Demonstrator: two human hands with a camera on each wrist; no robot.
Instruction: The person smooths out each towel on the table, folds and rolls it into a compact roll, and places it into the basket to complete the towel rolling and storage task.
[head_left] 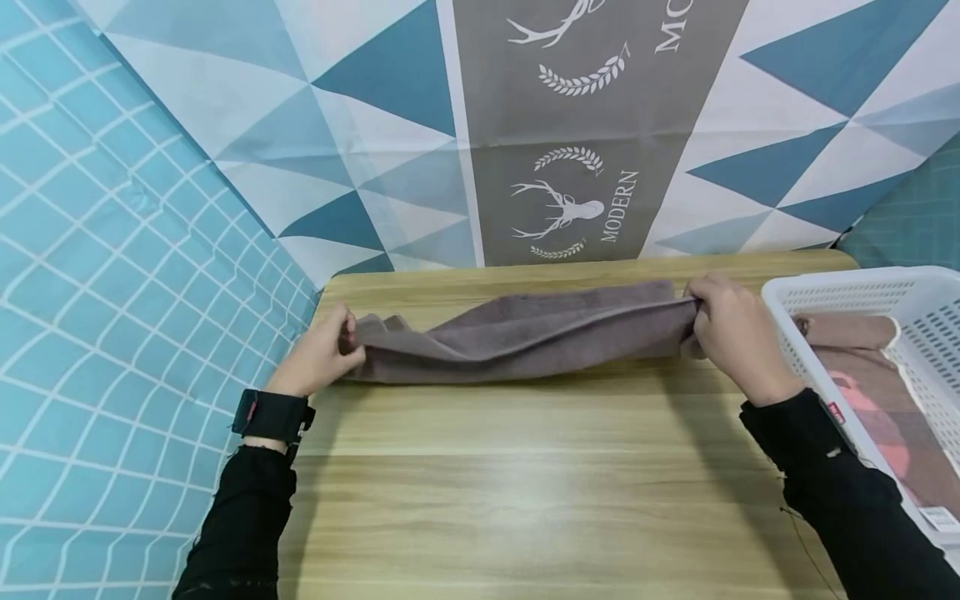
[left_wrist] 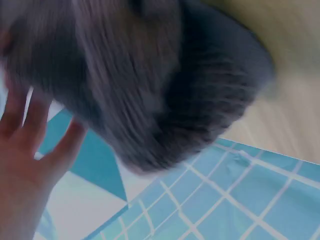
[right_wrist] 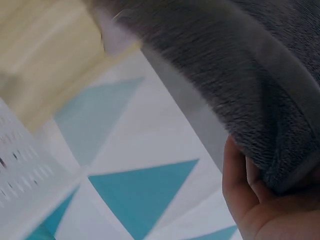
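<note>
A grey-brown towel (head_left: 517, 333) stretches in a long folded strip across the far part of the table, sagging a little between both hands. At its left end my left hand (head_left: 321, 348) pinches the cloth between thumb and fingers. In the left wrist view the left hand (left_wrist: 35, 145) is at the edge of the blurred towel (left_wrist: 135, 90). My right hand (head_left: 738, 337) grips the towel's right end. Up close in the right wrist view, the fingers of the right hand (right_wrist: 265, 210) curl round the fuzzy towel (right_wrist: 220, 65), and a pale tag (right_wrist: 116, 37) hangs from it.
On the right stands a white perforated basket (head_left: 825, 387), close to my right forearm. Inside it lie a rolled brownish cloth (head_left: 851, 331) and a folded one (head_left: 918, 417) with a pink patch. The wooden table (head_left: 510, 483) meets patterned walls behind and at left.
</note>
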